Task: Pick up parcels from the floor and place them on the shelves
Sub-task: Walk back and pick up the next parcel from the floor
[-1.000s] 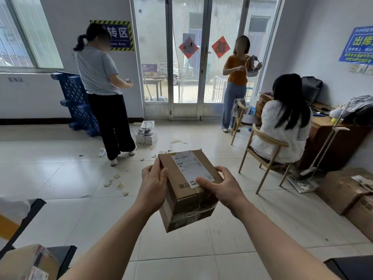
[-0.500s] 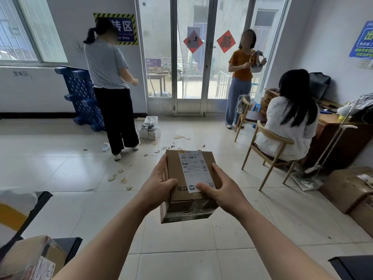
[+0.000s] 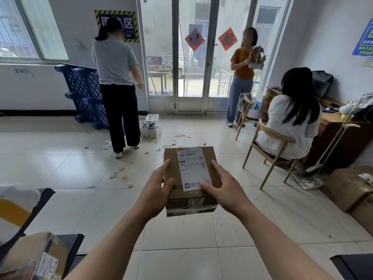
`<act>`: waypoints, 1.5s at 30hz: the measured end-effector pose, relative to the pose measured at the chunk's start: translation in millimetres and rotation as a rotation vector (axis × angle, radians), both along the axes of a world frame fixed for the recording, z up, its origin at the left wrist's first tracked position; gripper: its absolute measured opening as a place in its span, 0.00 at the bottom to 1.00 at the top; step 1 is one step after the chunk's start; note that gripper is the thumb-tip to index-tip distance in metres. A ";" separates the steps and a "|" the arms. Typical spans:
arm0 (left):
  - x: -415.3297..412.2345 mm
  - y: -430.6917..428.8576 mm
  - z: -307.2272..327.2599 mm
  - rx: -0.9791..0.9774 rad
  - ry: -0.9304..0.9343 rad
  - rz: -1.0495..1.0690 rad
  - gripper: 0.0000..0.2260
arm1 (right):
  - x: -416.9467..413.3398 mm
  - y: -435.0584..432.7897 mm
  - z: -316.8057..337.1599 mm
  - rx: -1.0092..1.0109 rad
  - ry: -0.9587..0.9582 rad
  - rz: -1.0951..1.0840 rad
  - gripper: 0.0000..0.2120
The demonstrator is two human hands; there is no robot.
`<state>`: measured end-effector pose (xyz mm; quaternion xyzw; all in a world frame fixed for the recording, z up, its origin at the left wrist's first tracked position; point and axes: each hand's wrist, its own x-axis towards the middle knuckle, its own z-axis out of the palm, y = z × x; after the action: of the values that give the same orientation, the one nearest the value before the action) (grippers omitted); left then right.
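I hold a small brown cardboard parcel in front of me at chest height, its top face up with a white shipping label across it and clear tape on the near side. My left hand grips its left edge. My right hand grips its right edge, thumb resting on the label's lower corner. At the bottom left, dark shelf edges carry another taped cardboard parcel and a white-and-yellow bag.
A person in grey stands ahead left by a blue pallet. Another person stands at the glass doors. A third sits on a wooden chair at a desk. Large boxes lie at right. Cardboard scraps litter the tiles.
Both hands have turned the parcel so its labelled top lies flatter and squarer to me, and raised it slightly. The view has shifted a little; the person in grey turned further away.
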<state>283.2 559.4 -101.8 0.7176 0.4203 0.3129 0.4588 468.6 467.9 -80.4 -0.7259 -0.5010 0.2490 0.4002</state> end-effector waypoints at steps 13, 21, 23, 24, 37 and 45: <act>-9.9 -6.2 -2.2 -0.046 -0.051 0.000 0.29 | -12.6 -3.9 -1.2 0.009 0.027 0.000 0.38; -17.5 -13.9 -5.1 -0.065 -0.088 0.019 0.28 | -19.1 -6.6 -8.9 0.024 0.028 0.013 0.38; -17.7 -16.7 -6.7 -0.065 -0.085 0.022 0.29 | -18.5 -7.8 -11.2 0.028 0.027 0.021 0.38; -17.5 -17.9 -7.5 -0.062 -0.081 0.025 0.29 | -17.7 -8.1 -12.1 0.029 0.028 0.026 0.38; 1.2 -29.0 -6.4 -0.066 -0.060 0.181 0.28 | 14.0 3.1 -7.6 0.047 -0.029 0.195 0.36; 5.8 -60.8 -3.3 -0.031 -0.040 0.412 0.28 | 27.2 14.3 -10.0 0.062 -0.156 0.415 0.35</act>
<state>289.0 498.6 -105.0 0.6030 0.5537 0.4078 0.4043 495.8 482.2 -90.4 -0.6117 -0.6763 0.2538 0.3225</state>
